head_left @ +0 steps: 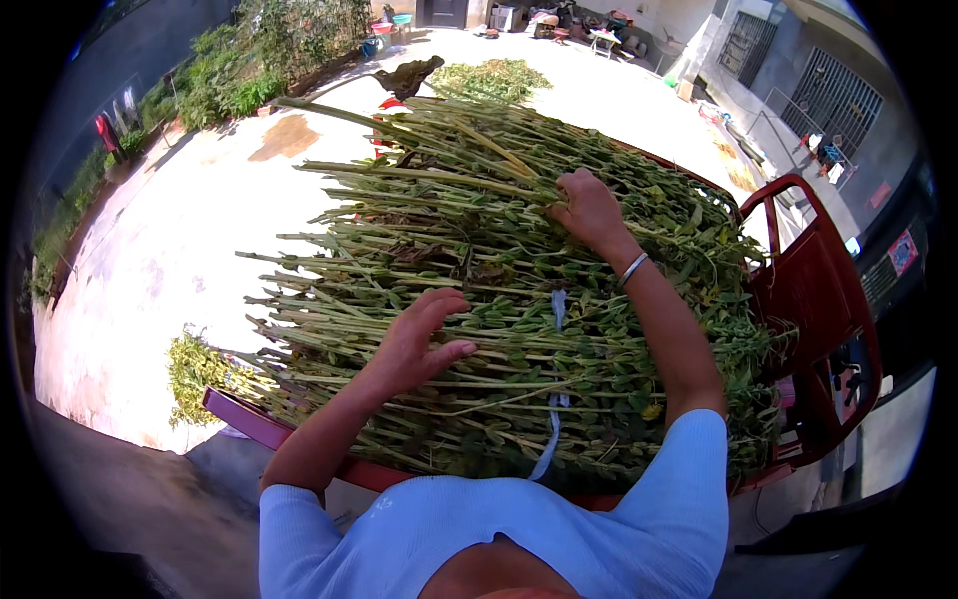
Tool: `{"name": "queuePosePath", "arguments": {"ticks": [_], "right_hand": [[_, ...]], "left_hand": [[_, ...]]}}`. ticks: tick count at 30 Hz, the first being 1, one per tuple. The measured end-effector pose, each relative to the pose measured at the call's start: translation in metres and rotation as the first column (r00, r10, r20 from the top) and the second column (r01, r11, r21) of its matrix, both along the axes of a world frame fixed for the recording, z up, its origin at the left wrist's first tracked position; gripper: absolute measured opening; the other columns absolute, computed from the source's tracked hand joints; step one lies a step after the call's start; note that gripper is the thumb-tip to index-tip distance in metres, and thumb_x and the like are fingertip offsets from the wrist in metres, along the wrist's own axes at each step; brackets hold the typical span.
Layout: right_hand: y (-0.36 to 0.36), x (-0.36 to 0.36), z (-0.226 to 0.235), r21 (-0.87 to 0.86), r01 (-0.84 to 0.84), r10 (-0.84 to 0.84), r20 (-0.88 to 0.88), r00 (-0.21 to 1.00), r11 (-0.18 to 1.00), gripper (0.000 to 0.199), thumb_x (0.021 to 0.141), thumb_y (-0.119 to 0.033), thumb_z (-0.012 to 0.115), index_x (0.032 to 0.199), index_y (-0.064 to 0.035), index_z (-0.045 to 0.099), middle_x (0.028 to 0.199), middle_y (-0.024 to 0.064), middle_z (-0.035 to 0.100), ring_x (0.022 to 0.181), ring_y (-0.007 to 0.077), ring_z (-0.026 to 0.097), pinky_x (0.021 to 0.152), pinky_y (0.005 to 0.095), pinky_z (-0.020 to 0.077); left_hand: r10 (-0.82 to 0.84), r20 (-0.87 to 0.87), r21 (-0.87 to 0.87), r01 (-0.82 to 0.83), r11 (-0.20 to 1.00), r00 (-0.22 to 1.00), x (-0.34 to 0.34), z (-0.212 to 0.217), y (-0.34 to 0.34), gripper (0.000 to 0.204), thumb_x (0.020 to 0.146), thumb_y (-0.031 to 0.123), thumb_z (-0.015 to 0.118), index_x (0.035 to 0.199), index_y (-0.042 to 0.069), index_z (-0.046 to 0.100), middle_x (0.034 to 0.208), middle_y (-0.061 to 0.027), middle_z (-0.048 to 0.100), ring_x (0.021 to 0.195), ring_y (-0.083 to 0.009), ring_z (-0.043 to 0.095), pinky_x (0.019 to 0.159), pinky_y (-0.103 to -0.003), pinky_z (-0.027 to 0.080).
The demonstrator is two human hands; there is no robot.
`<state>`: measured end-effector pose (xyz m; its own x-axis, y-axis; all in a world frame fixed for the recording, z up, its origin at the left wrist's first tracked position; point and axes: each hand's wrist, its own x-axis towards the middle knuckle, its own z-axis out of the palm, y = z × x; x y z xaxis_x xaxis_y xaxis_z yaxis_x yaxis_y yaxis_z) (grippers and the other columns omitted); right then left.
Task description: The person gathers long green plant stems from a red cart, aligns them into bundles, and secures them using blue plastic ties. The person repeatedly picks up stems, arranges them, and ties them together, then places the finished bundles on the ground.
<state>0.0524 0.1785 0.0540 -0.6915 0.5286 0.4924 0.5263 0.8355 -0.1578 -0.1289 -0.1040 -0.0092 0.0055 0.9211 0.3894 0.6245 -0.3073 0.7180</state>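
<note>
A thick layer of cut green plant stalks with pods and leaves [479, 344] lies across the bed of a red cart [374, 477]. The bare ends of the stalks point left and the leafy tops right. On the far part of the pile, my right hand [589, 212] is closed around a few stalks [439, 180], which stretch out to the left. My left hand [419, 341] hovers over the nearer stalks, fingers and thumb apart, holding nothing. Between my arms a pale blue strip [555, 419] runs over the pile toward me.
A red metal frame [813, 299] rises at the cart's right end. One dark dried leafy clump [407, 78] sticks up at the far edge. More cut plants lie on the concrete ground [180, 260], at the left [205, 379] and far behind [489, 80]. Buildings [828, 90] stand at the right.
</note>
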Motion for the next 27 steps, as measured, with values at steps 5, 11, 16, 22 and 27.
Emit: {"name": "queuePosePath", "arguments": {"ticks": [5,11,16,22,27], "right_hand": [[0.000,0.001,-0.009,-0.146,-0.045,0.037,-0.054,0.998,0.988,0.052,0.069,-0.038,0.080,0.106,-0.0046,0.065,0.101,0.0141,0.062,0.094,0.0336,0.061,0.077,0.0444,0.0507],[-0.025,0.003,-0.023,-0.382,-0.098,0.144,0.093,0.985,0.919,0.061,0.063,-0.049,0.084,0.102,-0.0049,0.069,0.099,0.0127,0.069,0.095,0.0316,0.065,0.080,0.0413,0.0513],[-0.025,0.015,-0.043,-0.386,-0.202,0.245,0.066,0.967,0.900,0.079,0.058,-0.054,0.086,0.115,-0.0031,0.065,0.109,0.0130,0.067,0.102,0.0318,0.063,0.087,0.0441,0.0516],[-0.013,0.022,-0.049,-0.558,-0.264,0.254,-0.096,0.962,0.787,0.038,0.079,-0.039,0.078,0.093,-0.0046,0.071,0.082,0.0098,0.064,0.078,0.0234,0.060,0.069,0.0387,0.0482],[-0.017,0.016,-0.052,-0.488,-0.261,0.214,-0.150,0.965,0.833,0.028,0.089,-0.032,0.070,0.092,-0.0043,0.068,0.072,0.0080,0.057,0.070,0.0212,0.056,0.063,0.0393,0.0444]], "left_hand": [[0.190,0.819,-0.234,0.013,0.972,0.542,-0.042,-0.001,0.014,0.056,0.097,0.023,0.059,0.142,0.000,0.036,0.141,-0.0188,0.044,0.125,-0.0295,0.051,0.097,-0.041,0.052],[-0.045,0.959,0.062,-0.055,0.997,0.281,-0.059,-0.011,0.012,0.068,0.098,0.030,0.056,0.150,0.006,0.020,0.149,-0.0183,0.032,0.133,-0.0330,0.042,0.103,-0.042,0.048],[-0.152,0.949,0.157,0.003,0.988,0.277,-0.064,-0.010,0.010,0.055,0.103,0.036,0.043,0.150,0.015,0.025,0.143,-0.0113,0.045,0.117,-0.0257,0.056,0.095,-0.037,0.052],[0.116,0.901,0.033,-0.333,0.942,0.418,-0.062,0.013,0.003,0.055,0.105,0.045,0.028,0.148,0.011,0.027,0.139,-0.0121,0.051,0.113,-0.0234,0.058,0.092,-0.036,0.050],[0.051,0.968,0.053,-0.400,0.915,0.247,-0.070,0.013,-0.001,0.051,0.106,0.042,0.029,0.141,0.007,0.035,0.132,-0.0142,0.055,0.115,-0.0263,0.057,0.096,-0.039,0.049]]}}
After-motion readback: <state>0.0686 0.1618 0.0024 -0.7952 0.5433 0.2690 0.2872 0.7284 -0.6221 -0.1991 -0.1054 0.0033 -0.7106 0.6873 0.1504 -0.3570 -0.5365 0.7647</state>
